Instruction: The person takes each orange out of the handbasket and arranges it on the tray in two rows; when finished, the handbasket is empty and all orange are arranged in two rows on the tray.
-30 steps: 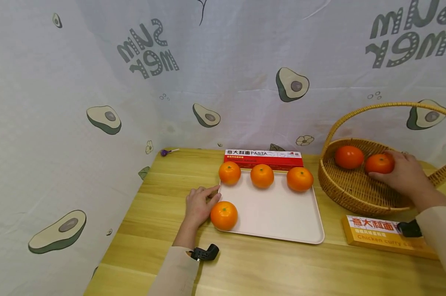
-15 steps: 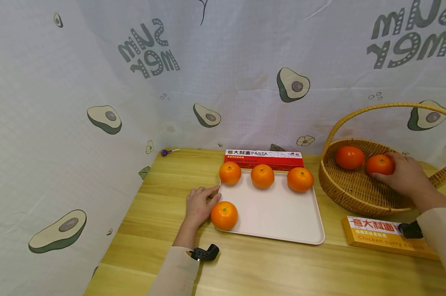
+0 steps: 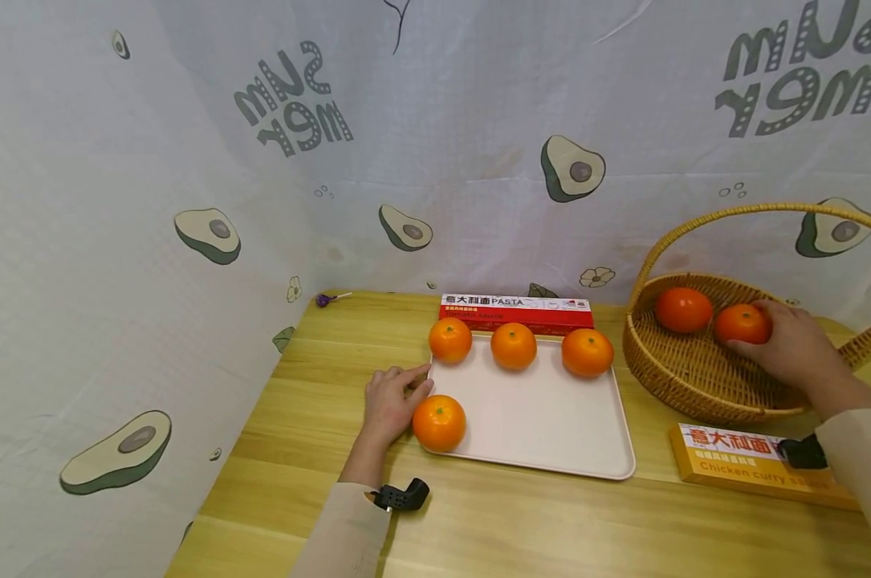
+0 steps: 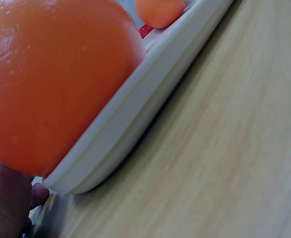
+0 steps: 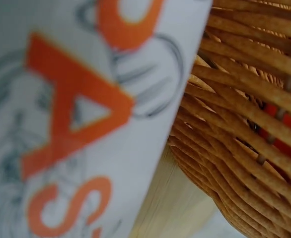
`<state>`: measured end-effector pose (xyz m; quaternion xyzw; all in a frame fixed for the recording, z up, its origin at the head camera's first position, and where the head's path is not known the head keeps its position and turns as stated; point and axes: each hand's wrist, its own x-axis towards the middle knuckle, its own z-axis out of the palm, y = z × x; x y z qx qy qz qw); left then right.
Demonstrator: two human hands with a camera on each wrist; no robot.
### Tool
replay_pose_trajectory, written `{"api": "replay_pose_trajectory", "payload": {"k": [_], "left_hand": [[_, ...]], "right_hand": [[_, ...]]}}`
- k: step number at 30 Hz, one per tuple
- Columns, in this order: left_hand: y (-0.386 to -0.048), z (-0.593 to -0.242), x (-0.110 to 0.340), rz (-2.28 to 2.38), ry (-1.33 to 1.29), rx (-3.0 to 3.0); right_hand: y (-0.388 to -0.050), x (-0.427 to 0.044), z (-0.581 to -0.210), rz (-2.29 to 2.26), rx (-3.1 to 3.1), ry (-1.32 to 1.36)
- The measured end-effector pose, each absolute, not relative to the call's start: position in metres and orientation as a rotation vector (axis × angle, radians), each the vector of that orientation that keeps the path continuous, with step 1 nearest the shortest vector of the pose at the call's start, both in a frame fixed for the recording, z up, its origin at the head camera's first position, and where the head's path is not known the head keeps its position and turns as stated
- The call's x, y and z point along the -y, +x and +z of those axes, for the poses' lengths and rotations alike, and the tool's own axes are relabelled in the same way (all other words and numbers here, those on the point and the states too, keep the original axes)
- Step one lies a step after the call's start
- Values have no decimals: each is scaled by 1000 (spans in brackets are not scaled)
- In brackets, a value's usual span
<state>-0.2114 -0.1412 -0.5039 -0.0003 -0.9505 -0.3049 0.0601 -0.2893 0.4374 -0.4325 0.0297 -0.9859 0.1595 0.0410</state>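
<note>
A white tray [image 3: 536, 409] lies on the wooden table with three oranges along its back edge, among them the middle one [image 3: 514, 346], and another orange [image 3: 439, 423] at its front left corner. My left hand [image 3: 390, 406] rests at the tray's left edge, fingers relaxed, close to that corner orange [image 4: 56, 84]. On the right, my right hand [image 3: 796, 341] reaches into the wicker basket [image 3: 666, 365] and grips a red-orange fruit [image 3: 742, 323]. A second red fruit [image 3: 684, 310] sits beside it. The right wrist view shows the basket's weave [image 5: 225, 144], not the hand.
Behind the tray lies a red pasta box [image 3: 516, 314]. A yellow pasta box [image 3: 760, 466] lies in front of the basket, under the right forearm. A purple lollipop [image 3: 323, 300] is at the table's back left corner. The basket's tall handle [image 3: 760, 208] arches above it.
</note>
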Motion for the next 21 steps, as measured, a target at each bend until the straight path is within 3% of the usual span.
{"api": "replay_pose_trajectory", "payload": {"k": [21], "left_hand": [[-210,-503,138,-918,-1,2876]], "right_hand": [[-262,-416,-410,695,2985,-136]]}}
